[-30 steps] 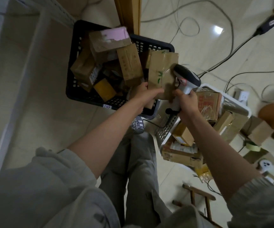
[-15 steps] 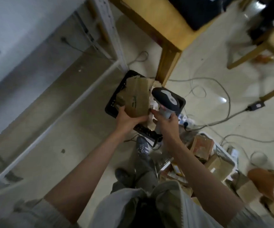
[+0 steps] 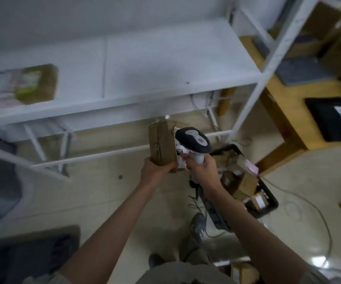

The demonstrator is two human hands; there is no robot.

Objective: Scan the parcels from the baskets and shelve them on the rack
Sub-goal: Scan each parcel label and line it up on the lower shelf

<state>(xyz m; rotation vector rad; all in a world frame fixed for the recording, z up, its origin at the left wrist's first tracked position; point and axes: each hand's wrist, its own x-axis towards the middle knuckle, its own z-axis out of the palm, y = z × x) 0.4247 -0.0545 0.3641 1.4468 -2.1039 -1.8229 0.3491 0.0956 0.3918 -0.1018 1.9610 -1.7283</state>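
Parcel [image 3: 161, 144], brown cardboard box, gripped upright by left hand [image 3: 155, 171], right hand [image 3: 203, 168] fingers wrapped round curved plastic scanner [image 3: 193, 140], white metal rack [image 3: 145, 78] behind.

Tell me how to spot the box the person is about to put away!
Find the big white rack, then look just below its front edge, where two bare arms reach out. The left hand grips a tall brown cardboard parcel from below, right beside the grey-and-black scanner in the right hand. It is the only box held in the air; the others sit in the black basket.
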